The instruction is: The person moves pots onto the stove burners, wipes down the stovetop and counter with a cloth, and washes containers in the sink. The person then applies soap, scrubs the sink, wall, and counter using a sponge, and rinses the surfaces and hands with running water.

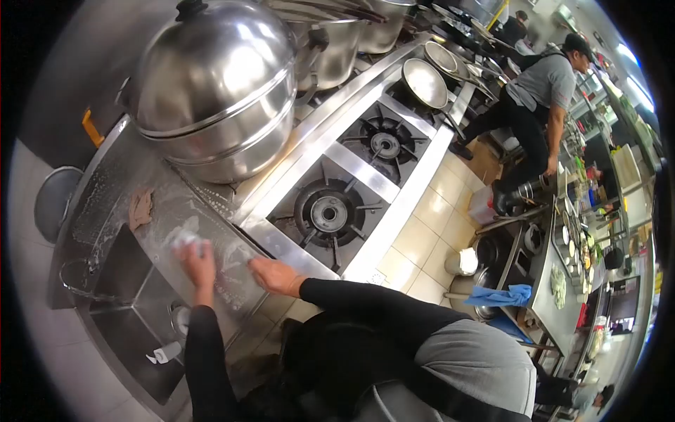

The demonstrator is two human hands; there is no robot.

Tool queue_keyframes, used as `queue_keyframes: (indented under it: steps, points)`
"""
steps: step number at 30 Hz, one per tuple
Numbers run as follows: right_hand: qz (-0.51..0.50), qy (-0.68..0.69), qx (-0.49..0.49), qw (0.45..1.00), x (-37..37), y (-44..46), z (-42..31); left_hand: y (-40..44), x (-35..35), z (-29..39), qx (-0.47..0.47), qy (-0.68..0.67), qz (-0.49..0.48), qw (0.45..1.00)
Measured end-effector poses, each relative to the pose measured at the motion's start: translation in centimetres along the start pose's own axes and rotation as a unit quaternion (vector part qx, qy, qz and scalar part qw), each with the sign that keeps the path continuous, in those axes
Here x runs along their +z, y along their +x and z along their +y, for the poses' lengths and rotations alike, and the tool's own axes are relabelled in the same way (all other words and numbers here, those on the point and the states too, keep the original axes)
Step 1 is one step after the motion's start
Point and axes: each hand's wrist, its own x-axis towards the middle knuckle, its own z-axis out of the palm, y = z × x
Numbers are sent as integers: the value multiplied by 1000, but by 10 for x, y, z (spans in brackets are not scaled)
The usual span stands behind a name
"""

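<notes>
Bent over the soapy steel counter [235,299], my left hand [197,269] has its fingers curled on a whitish, foamy lump [187,233]. Motion blur hides whether that is a scouring pad, a cloth or only suds. My right hand [275,276] is closed near the counter's edge beside the stove; anything inside its fingers is hidden. A brownish crumpled cloth [140,208] lies on the wet counter beyond my left hand. To the left, the sink [133,307] is set into the same counter, with a small white piece [164,353] in it.
A large domed steel steamer pot [218,91] stands behind the counter. Gas burners [328,214] lie to the right, with pans [425,83] farther along. Another person [541,91] stands across the tiled aisle [408,243]. A blue cloth [500,295] hangs near a worktable.
</notes>
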Motion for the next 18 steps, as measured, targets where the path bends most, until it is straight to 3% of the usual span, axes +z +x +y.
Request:
queue_keyframes:
  steps: [2, 3, 5, 6, 8, 10, 12, 13, 14, 15, 16, 17, 18]
  points:
    - [24, -6, -25, 999, 5, -2, 19, -51, 15, 65, 62, -203, 7, 977]
    - [42, -6, -51, 998, 19, -2, 25, -73, -2, 96, 139, -167, 24, 976]
    - [24, 7, -42, 999, 24, 0, 29, -102, -3, 103, -65, -352, -19, 933]
    - [19, -12, 5, 1000, 24, 0, 26, -117, -19, 87, 112, -192, 71, 972]
    - [12, -59, 57, 997, 21, 4, 9, -132, -45, 38, -6, -105, 83, 991]
    - [-15, -71, 72, 995, 18, 11, -5, -119, -70, -8, 1, -85, 173, 981]
    - [-28, -115, 100, 988, 17, 13, -16, -101, -60, -15, 37, -131, 198, 971]
    - [-1, -116, 51, 992, 23, 10, -7, -99, -51, 12, -94, -337, 150, 925]
    - [5, -106, 37, 994, 27, 9, -3, -101, -31, 26, -91, -363, 141, 917]
    - [11, -133, 39, 990, 29, 10, 4, -105, -17, 57, -73, -282, 193, 937]
    - [23, -137, 64, 988, 30, 10, 3, -117, -8, 78, -53, -310, 129, 940]
    - [16, -84, 64, 994, 29, 12, 4, -139, 4, 88, 29, -229, 162, 959]
    - [12, -89, 101, 991, 28, 15, -6, -163, -16, 86, 81, -217, 136, 963]
